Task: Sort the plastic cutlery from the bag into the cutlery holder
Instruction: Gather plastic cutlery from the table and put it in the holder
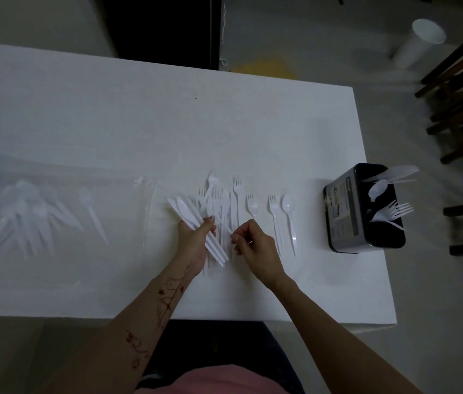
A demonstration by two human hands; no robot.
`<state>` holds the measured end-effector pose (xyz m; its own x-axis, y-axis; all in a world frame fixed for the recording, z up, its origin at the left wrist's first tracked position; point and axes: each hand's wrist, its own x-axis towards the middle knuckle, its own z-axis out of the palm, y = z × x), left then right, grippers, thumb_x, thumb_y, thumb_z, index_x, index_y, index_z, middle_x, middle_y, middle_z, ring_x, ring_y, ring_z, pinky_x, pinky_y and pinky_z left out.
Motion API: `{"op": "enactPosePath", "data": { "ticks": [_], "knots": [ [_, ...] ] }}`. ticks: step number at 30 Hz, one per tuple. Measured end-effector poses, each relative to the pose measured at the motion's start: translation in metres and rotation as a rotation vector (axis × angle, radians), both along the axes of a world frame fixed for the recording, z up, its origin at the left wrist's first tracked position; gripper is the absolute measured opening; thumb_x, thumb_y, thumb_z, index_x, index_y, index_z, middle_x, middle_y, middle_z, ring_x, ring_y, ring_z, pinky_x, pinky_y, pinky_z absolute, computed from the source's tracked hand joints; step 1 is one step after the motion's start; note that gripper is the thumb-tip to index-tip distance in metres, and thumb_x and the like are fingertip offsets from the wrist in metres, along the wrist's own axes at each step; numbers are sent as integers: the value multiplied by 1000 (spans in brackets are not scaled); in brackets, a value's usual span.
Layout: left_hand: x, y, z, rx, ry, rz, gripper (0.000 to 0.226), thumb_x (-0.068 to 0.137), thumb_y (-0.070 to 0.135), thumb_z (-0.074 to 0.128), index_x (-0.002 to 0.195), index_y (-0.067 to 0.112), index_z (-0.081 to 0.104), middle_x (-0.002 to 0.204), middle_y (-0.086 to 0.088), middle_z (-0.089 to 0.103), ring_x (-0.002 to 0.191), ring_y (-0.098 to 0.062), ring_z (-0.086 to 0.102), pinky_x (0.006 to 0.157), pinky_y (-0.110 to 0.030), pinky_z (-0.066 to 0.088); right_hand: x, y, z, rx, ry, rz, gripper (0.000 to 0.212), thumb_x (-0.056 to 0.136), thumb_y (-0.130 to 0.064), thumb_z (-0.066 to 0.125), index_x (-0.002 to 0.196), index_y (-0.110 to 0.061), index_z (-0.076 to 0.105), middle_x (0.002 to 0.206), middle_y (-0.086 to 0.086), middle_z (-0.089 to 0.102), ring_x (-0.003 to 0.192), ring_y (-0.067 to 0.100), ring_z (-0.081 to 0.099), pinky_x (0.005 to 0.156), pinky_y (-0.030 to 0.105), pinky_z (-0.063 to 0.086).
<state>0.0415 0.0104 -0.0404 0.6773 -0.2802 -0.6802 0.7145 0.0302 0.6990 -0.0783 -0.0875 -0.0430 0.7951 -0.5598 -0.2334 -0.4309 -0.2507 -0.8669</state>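
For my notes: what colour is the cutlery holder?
Black cutlery holder with a grey label; head view.

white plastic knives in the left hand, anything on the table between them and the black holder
Yes. Two white plastic forks and a white plastic spoon lie flat on the white table between the knives and the holder; lifted knives clear them.
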Motion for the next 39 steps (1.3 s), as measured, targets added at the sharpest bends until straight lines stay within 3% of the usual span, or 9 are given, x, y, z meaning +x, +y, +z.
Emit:
{"op": "enactPosePath", "data": {
  "ticks": [6,11,19,23,26,29,34,37,39],
  "knots": [
    [0,0,3,-96,14,-5,31,89,9,64,118,4,55,96,-6,65,85,-20,64,63,-29,56,0,2,3,29,32,114,9,93,-21,64,99,-18,57,84,0,70,71,12,68,69,30,61],
    [1,2,0,-27,15,15,39,91,2,59,128,-1,48,96,-6,63,79,-19,63,60,-23,54,9,0,-8,-84,245,-106,24,91,-38,66,94,-17,55,81,0,65,70,15,63,64,24,53],
    [0,11,-2,-19,21,-69,25,88,-4,61,109,6,55,92,-6,61,80,-18,62,62,-26,53,4,-3,-19,-186,401,-79,9,96,-17,56,100,-9,56,91,4,61,79,17,60,76,30,54],
    [-1,11,-1,-28,4,-109,30,83,-14,61,102,9,55,93,-7,61,82,-19,61,68,-29,52,2,-3,-15,-174,422,-92,16,96,-26,57,101,-11,55,90,2,61,78,14,59,79,33,56],
    [-3,9,2,-49,9,-96,23,87,-6,61,102,11,58,92,-6,63,84,-21,62,71,-31,54,2,0,-13,-194,459,-66,27,91,-35,66,102,-14,54,95,1,61,82,15,60,71,26,49],
    [-3,8,4,-53,36,-64,17,96,9,53,113,9,52,98,-7,63,84,-20,62,71,-32,53,4,-1,-14,-174,473,-69,24,91,-30,66,104,-13,55,99,3,63,83,14,57,72,25,44],
    [-3,10,0,-26,23,-128,34,92,3,58,125,4,51,103,-7,63,87,-19,63,70,-30,55,4,-7,-13,-38,433,-186,16,92,-27,66,99,-14,60,94,0,66,81,14,60,79,29,52],
    [-5,8,1,-54,31,-121,28,91,0,59,118,5,55,97,-7,63,82,-18,63,67,-29,55,2,-5,-7,56,225,-249,8,92,-25,66,93,-18,61,85,-8,65,79,10,62,76,21,52],
    [-5,5,3,-105,21,-103,24,88,3,63,112,6,59,95,-9,66,83,-21,65,73,-33,56,2,-3,1,137,111,-149,3,91,-19,67,89,-19,64,82,-8,66,78,8,64,75,19,52]
  ]
}}
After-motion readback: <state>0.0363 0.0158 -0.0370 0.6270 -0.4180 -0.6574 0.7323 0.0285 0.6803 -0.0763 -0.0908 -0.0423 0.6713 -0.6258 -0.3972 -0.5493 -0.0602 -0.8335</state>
